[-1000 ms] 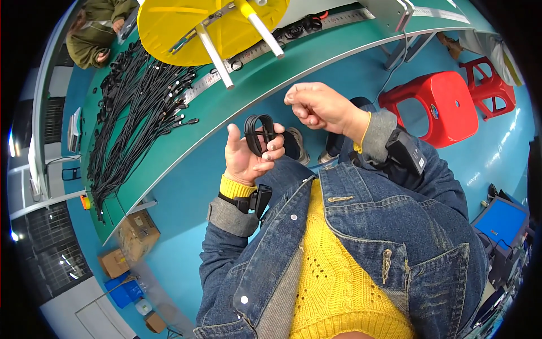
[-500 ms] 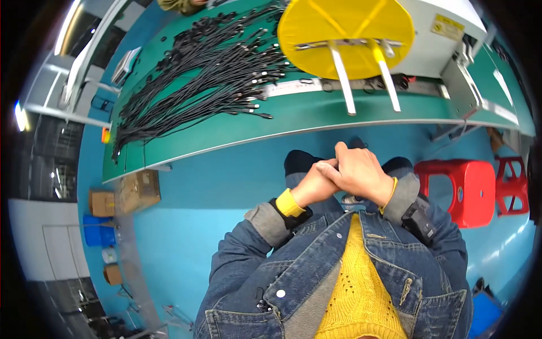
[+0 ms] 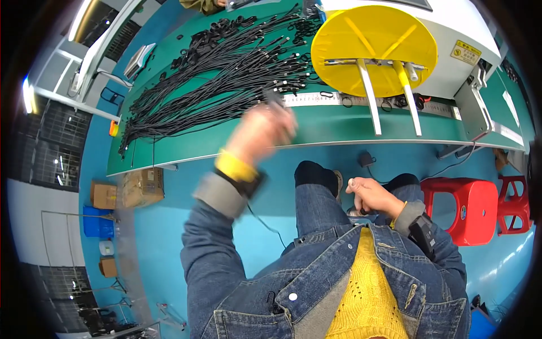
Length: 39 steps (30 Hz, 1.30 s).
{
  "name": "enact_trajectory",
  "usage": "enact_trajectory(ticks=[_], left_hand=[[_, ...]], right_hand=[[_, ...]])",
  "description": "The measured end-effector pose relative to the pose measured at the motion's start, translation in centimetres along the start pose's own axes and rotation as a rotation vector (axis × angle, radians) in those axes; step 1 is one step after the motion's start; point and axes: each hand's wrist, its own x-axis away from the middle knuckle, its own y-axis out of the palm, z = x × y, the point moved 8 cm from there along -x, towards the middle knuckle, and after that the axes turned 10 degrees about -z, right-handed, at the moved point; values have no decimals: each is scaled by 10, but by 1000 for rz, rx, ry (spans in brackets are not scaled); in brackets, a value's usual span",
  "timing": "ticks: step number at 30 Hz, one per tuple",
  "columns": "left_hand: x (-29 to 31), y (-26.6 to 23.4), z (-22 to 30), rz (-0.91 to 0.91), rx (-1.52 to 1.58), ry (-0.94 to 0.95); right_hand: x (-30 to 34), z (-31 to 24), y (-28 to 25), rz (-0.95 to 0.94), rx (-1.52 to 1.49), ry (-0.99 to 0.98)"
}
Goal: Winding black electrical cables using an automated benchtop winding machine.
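My left hand (image 3: 262, 133), smeared by motion, is over the front edge of the green table (image 3: 192, 144). Its fingertips reach the near side of a spread of black cables (image 3: 203, 96) with small metal-ended plugs; a dark blur shows at the fingertips, and I cannot tell whether they hold it. A thin black cord (image 3: 265, 225) hangs below my left wrist; where it starts is hidden. Over my lap, my right hand (image 3: 375, 196) is closed with fingers curled. Whatever may be inside it is hidden.
A yellow disc (image 3: 372, 48) with metal legs stands before a white machine (image 3: 446, 42). A ruler strip (image 3: 307, 100) lies along the table. Red stools (image 3: 474, 212) stand at right, cardboard boxes (image 3: 144, 186) and a blue bin (image 3: 98, 222) at left. Another person's sleeve (image 3: 200, 4) shows at the far edge.
My hands, together over my lap before, have come apart. The left has gone forward and left to the cables; the right stays over my lap. The whole view has shifted slightly.
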Motion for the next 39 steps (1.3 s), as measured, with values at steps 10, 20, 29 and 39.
enact_trajectory(ticks=[10, 20, 29, 39], left_hand=[[-1, -156, -1, 451, -1381, -95], [16, -127, -1, 514, -1571, 305], [20, -122, -13, 579, -1820, 307], [95, -45, 87, 730, -1381, 786]], right_hand=[[7, 19, -11, 34, 99, -21], [17, 4, -14, 47, 159, -101], [37, 9, -16, 77, 175, -169], [69, -59, -31, 428, 238, -547]])
